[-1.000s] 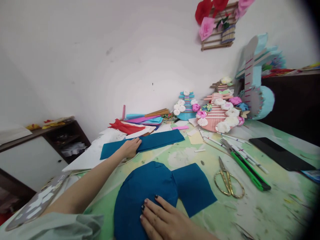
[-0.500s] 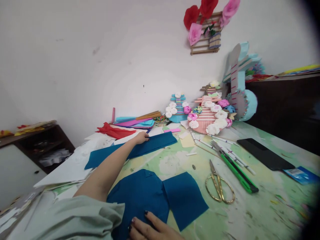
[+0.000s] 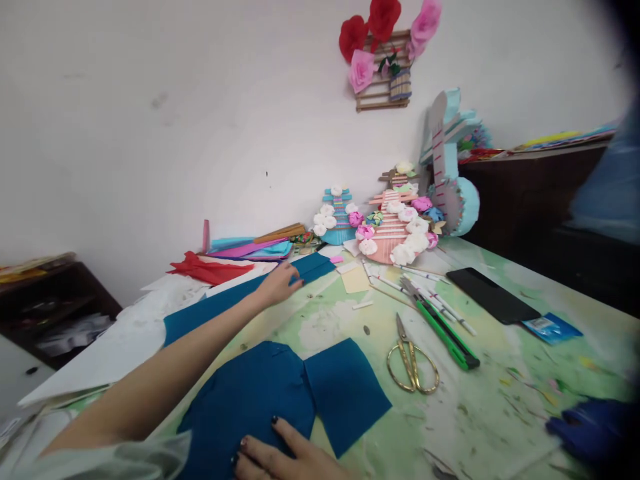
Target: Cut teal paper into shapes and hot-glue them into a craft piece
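Note:
My left hand reaches out over the table, by the near edge of a long folded dark blue strip. Its fingers are slightly bent and apart, and no held thing shows in them. My right hand lies spread on a rounded dark blue piece, which looks like paper or cloth. The lower part of this hand is cut off by the frame. A square blue piece lies against the rounded one's right side. Gold-handled scissors rest to the right of it.
A green box cutter, striped sticks, a black phone and a blue packet lie on the right. Flower-decorated paper models stand at the wall. Red crepe paper and white sheets are at left.
My left hand has slid right and off the middle of the long strip to its near edge. The strip lies slightly farther back. My view has turned right; my right hand stays on the rounded piece.

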Demonstrator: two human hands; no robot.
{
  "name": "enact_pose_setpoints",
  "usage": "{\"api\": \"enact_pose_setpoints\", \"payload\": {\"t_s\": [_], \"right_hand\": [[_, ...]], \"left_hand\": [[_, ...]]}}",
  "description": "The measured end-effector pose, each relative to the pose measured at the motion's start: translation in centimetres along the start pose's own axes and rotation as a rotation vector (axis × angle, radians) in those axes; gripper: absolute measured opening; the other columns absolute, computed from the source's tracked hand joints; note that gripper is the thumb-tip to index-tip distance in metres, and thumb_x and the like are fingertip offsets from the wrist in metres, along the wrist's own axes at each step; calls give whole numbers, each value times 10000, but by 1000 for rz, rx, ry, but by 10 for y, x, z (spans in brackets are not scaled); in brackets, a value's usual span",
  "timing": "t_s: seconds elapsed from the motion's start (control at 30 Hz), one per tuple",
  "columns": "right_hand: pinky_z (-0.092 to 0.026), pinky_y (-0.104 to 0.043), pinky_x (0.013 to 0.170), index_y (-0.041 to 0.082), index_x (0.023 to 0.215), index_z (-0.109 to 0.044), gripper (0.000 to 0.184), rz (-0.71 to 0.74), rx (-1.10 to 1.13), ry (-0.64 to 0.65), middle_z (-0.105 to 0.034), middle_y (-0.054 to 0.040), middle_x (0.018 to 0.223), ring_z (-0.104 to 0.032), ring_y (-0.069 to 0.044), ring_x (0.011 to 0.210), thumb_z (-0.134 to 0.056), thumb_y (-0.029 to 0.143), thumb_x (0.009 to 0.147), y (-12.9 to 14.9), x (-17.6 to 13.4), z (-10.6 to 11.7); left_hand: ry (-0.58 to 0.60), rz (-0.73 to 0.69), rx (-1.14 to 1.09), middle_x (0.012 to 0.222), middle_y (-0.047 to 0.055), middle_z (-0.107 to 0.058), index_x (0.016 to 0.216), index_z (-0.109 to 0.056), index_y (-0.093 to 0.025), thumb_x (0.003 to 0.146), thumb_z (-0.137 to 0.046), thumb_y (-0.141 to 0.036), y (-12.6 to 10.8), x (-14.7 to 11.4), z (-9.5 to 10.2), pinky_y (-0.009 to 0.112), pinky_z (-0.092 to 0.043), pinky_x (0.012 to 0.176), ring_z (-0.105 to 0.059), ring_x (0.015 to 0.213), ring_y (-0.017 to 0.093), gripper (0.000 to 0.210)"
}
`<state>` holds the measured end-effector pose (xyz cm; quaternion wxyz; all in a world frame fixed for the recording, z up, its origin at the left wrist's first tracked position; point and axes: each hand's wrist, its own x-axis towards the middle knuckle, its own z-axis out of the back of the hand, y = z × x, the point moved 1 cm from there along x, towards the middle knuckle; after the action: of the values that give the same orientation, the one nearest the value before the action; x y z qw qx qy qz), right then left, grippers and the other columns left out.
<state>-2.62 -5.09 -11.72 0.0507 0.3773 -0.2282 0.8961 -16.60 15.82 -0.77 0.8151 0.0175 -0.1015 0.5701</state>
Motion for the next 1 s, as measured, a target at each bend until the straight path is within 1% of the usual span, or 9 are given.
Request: {"api": "enact_pose_setpoints", "payload": {"t_s": [0.1, 0.2, 0.33, 0.47, 0.6, 0.7, 0.87, 0.93, 1.0], "right_hand": [[-525, -368, 857, 183, 1152, -611, 399, -19, 62, 126, -642, 16, 1221, -500, -178, 1193, -244, 216, 998, -5, 4, 17], [-464, -440, 947, 109, 1265, -527, 402, -44, 128, 234, -568, -64, 1321, -437, -232, 1257, -256, 227, 993, -6, 7, 35], [-433, -477, 971, 109, 1287, -498, 384, -60, 165, 261, -570, -76, 1314, -429, -242, 1261, -264, 185, 993, -10, 11, 48], [-368, -514, 1030, 124, 1214, -562, 324, -68, 139, 106, -632, -52, 1232, -476, -245, 1219, -347, 169, 975, -24, 14, 54], [-271, -504, 1095, 156, 1096, -628, 236, -87, 149, -68, -667, -26, 1171, -476, -233, 1231, -458, 142, 932, -41, 14, 65], [-214, -511, 1114, 190, 1049, -640, 213, -95, 217, -116, -661, -13, 1186, -451, -219, 1261, -477, 137, 923, -49, 12, 73], [-213, -541, 1073, 190, 1033, -650, 276, -179, 181, -169, -665, -43, 1180, -436, -248, 1274, -436, 71, 905, -59, 11, 77], [-223, -548, 1053, 188, 1048, -648, 332, -244, 115, -190, -655, -61, 1199, -435, -264, 1274, -407, 29, 883, -63, 11, 77], [-238, -554, 1028, 179, 1094, -635, 389, -338, 40, -223, -624, -89, 1248, -426, -284, 1274, -385, -1, 856, -68, 11, 79]], "left_hand": [[248, -114, -132, 875, 67, -644, 864, -627, -160, 842, -485, -542, -37, -45, -10, 274, -433, 691, -597, 794, 193, 408], [436, -165, -269, 722, 8, -609, 839, -609, -172, 829, -488, -548, -55, -75, -14, 233, -380, 577, -544, 651, 144, 394], [606, -196, -449, 618, -29, -514, 685, -564, -173, 710, -659, -499, -53, -82, -6, 221, -328, 522, -453, 579, 115, 340], [694, -180, -634, 597, -30, -483, 627, -538, -171, 720, -648, -532, -40, -76, 15, 225, -334, 520, -421, 567, 112, 389], [640, -81, -811, 575, -30, -441, 628, -503, -167, 789, -554, -578, -26, -77, 39, 225, -316, 492, -362, 519, 94, 444], [554, -8, -916, 535, -45, -379, 594, -459, -164, 752, -615, -561, -15, -83, 49, 214, -268, 448, -302, 474, 71, 456], [401, 42, -1031, 673, 14, -572, 755, -579, -141, 680, -713, -505, -7, -95, 61, 235, -425, 553, -525, 589, 118, 395], [338, 38, -1069, 783, 59, -640, 881, -620, -132, 698, -710, -482, -8, -96, 71, 283, -484, 651, -602, 704, 166, 406], [219, 15, -1090, 845, 77, -668, 954, -636, -131, 717, -709, -443, -10, -93, 88, 314, -504, 705, -629, 769, 187, 399]]}}
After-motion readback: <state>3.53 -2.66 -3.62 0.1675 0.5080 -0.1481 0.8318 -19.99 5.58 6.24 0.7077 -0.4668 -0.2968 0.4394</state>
